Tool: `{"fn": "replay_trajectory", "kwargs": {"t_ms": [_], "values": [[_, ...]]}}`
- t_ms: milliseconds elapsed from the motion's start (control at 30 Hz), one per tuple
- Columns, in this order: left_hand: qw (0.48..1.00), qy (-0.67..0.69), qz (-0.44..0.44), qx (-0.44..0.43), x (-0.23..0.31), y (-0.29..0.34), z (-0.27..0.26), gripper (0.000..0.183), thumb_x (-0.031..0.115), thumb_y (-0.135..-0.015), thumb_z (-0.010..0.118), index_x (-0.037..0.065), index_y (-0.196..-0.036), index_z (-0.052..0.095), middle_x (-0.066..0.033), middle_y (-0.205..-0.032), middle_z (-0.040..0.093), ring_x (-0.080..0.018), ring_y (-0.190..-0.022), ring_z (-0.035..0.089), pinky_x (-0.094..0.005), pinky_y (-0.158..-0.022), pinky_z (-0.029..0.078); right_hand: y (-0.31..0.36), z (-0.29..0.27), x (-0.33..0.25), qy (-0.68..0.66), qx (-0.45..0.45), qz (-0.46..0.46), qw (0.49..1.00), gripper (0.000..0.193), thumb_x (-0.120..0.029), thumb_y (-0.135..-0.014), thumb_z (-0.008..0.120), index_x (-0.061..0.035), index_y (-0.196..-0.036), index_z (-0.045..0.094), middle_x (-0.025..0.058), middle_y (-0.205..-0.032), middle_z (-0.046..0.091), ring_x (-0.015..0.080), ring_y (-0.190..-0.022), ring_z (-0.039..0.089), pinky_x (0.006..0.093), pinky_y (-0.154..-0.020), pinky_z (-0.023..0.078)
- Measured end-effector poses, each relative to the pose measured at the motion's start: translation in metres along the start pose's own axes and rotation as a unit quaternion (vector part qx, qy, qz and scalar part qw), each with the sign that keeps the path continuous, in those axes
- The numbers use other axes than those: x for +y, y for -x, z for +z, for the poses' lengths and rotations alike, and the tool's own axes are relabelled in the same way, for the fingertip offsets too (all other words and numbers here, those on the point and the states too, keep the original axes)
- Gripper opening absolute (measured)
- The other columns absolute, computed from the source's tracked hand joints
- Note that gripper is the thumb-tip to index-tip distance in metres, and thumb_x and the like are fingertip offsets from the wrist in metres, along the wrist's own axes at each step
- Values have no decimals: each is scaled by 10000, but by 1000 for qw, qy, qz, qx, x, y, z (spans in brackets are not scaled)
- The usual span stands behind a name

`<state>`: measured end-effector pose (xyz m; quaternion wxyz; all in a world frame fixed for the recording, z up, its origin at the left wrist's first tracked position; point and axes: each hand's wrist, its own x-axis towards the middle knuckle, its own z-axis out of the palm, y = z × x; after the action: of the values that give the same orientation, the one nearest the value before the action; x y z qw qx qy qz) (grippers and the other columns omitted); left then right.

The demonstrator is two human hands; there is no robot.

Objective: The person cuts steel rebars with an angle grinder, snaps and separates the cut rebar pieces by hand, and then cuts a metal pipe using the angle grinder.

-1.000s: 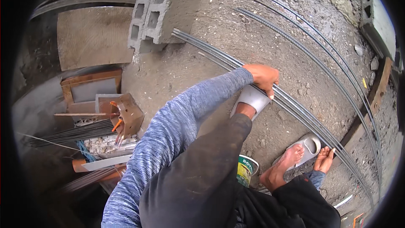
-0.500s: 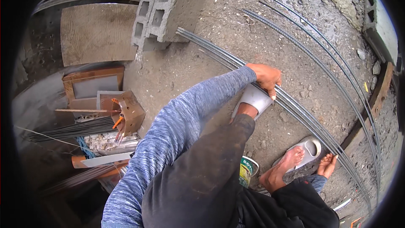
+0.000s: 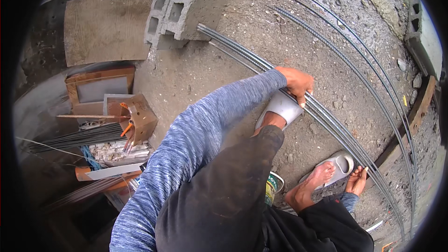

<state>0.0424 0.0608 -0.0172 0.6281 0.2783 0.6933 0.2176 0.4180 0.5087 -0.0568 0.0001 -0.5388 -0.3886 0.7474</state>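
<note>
The bundle of ribbed steel bars lies slantwise over the rough ground, from beside the hollow concrete blocks at far left down to the near right. The left hand is closed over it around the middle, close to the toe of the left sandal. The right hand is turned palm up, its fingers half curled and their tips at the near edge of the bars; whether they pinch something, I cannot tell. I judge these bars heavy together and stiff, though such long ends may spring. The ribs should give good grip, and nothing seems fragile. It is best, I think, to hold with two hands well apart, around all the bars.
</note>
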Motion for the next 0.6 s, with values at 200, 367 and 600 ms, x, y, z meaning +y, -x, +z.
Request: {"fn": "replay_trajectory", "kwargs": {"t_ms": [200, 367, 600], "values": [[1000, -1, 13, 4, -8, 0, 0, 482, 299, -767, 853, 112, -1197, 742, -110, -1017, 776, -278, -932, 733, -424, -813, 554, 6, 19, -4, -1, -4, 41, 999, 295, -351, -1045, 624, -57, -1037, 652, 35, -943, 704, 103, -744, 613, 243, -643, 500], [1000, 14, 5, -18, -5, -3, -3, 581, 354, -735, 885, 126, -1249, 737, -124, -1062, 777, -300, -963, 740, -446, -828, 568, -25, -49, -6, -65, -36, -5, 997, 293, -330, -1047, 621, -40, -1071, 659, 73, -962, 726, 140, -802, 661, 261, -687, 539], [1000, -7, 16, 19, -1, 6, -1, 474, 301, -782, 840, 103, -1199, 731, -127, -1003, 773, -295, -919, 727, -420, -826, 542, -29, -58, -7, -60, 26, -12, 998, 318, -313, -1053, 608, 2, -1065, 649, 108, -953, 735, 179, -858, 701, 292, -737, 581]]}}
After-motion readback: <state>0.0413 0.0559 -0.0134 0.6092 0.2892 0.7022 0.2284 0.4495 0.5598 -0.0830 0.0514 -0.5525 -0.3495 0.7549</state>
